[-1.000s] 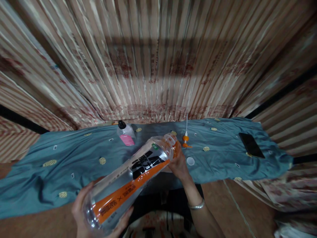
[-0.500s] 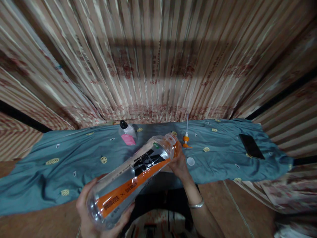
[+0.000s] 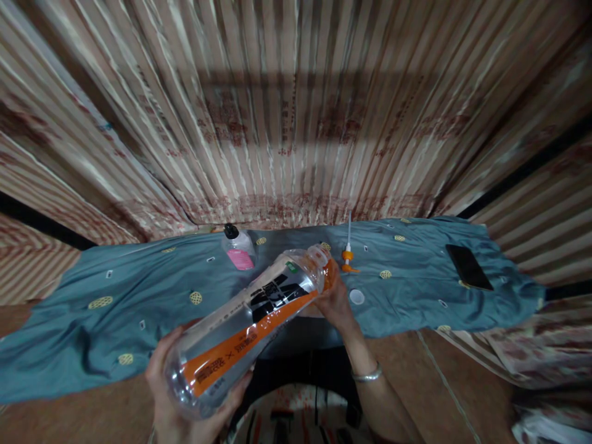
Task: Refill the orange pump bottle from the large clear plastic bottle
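Note:
A large clear plastic bottle [image 3: 231, 336] with an orange, black and silver label lies slantwise across the view in front of me, its uncapped neck at the far right end. My left hand [image 3: 185, 394] is wrapped round its broad base. At the neck end, my right hand [image 3: 333, 303] is closed, its fingers partly hidden. Beside that neck shows an orange see-through piece [image 3: 330, 274]; I cannot tell if it is separate. Just beyond lies an orange pump head [image 3: 348, 256] with a long pale tube. A white cap [image 3: 356, 296] sits near my right hand.
A small clear bottle [image 3: 239, 251] with a pink label and black top stands at the table's back left. At the far right lies a black phone [image 3: 468, 267]. Blue patterned cloth [image 3: 161, 283] covers the table, with striped curtains [image 3: 296, 123] close around it.
The hands and large bottle keep nearly the same pose; only the view has shifted slightly. Nothing has been taken up or let go.

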`<state>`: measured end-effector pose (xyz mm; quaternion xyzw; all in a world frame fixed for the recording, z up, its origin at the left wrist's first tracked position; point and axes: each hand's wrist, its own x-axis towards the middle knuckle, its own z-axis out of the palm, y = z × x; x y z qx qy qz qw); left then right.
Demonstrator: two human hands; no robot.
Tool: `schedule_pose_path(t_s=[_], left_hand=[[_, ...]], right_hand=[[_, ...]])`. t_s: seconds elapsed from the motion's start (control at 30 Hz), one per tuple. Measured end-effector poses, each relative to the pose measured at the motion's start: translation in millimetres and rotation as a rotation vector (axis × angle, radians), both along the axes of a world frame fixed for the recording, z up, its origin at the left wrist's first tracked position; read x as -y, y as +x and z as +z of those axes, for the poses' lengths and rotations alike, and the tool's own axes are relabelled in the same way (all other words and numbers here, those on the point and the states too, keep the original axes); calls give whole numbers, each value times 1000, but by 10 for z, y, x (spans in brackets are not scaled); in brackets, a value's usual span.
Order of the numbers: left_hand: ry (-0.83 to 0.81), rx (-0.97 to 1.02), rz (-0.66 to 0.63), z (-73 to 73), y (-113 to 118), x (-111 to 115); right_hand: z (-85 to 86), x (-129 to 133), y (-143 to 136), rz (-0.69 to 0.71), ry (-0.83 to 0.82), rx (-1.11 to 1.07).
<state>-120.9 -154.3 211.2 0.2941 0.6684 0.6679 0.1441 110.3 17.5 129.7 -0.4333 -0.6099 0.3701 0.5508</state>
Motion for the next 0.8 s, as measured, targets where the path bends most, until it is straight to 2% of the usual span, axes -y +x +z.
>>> schedule_pose_path(t_s=[0.13,0.37,0.53,0.7,0.8], left_hand=[[-54,-146,3,-49,-64,30],[-35,-401,-109,-155,-180,58],[-5,-506,-205,-106,-133,23],[12,-491,-214,-57,-100,2],[-23,-372,-140,-61,-120,14]], right_hand=[[14,5,0,15,-19,-4],[-20,9,1,22,-30,-55],[9,12,5,11,-37,-43],[13,7,11,54,-14,-65],[13,7,11,45,-25,-61]])
